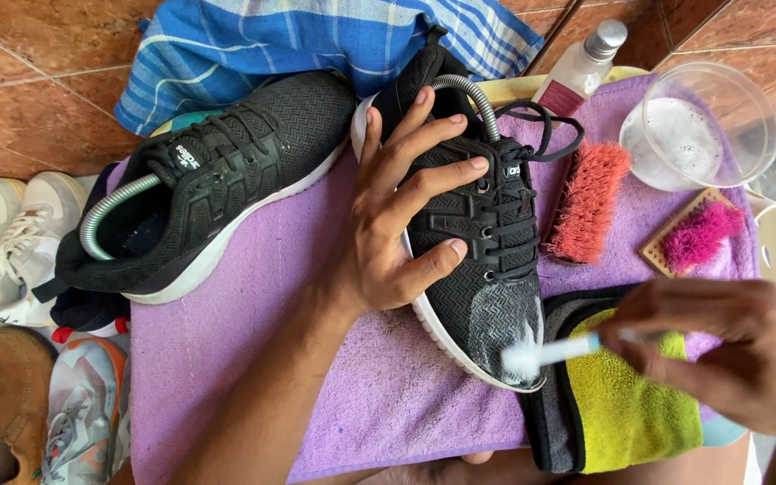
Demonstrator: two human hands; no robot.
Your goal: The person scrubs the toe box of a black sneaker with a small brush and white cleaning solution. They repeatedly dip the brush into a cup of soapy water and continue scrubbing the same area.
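My left hand [401, 211] presses down on the middle of a black sneaker [473, 233] with a white sole, lying on a purple towel [253, 341]. My right hand [729, 350] grips a small white brush [550, 353] whose bristles touch the sneaker's toe, which is covered in white foam. A grey shoe tree sticks out of the sneaker's opening. A second black sneaker [217, 180] lies to the left, also with a shoe tree in it.
An orange brush [588, 202], a pink brush on a wooden base [693, 235], a clear cup of foamy liquid [698, 126] and a small bottle [581, 67] lie at the right. A yellow-and-black cloth [621, 404] is under my right hand. Other shoes [11, 341] stand at the left.
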